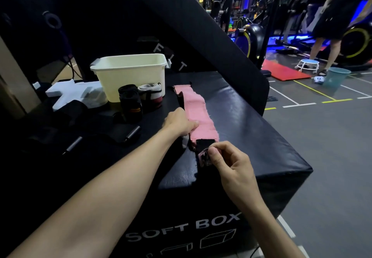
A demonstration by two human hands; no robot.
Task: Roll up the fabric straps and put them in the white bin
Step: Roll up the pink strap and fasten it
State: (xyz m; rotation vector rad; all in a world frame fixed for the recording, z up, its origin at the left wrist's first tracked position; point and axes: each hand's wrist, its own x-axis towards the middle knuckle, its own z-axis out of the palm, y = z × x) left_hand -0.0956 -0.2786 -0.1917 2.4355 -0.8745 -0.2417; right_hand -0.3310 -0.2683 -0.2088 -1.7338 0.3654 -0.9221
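Note:
A pink fabric strap [196, 108] lies stretched out flat on top of the black soft box [251, 129], running away from me. My right hand [227, 161] pinches the strap's near end, where a black patch and a folded tab sit. My left hand [179, 122] rests on the strap's left edge near its middle, fingers pressing it down. The white bin [130, 74] stands at the back of the box. A rolled black strap [129, 100] and a rolled white, black and red strap [151, 94] stand in front of the bin.
Dark straps and gear with metal bars [74, 144] lie on the box's left part. White foam pieces [70, 92] sit left of the bin. A black slanted pad [201, 36] rises behind. On the gym floor to the right stand a person, a stool [308, 65] and a teal bucket [337, 76].

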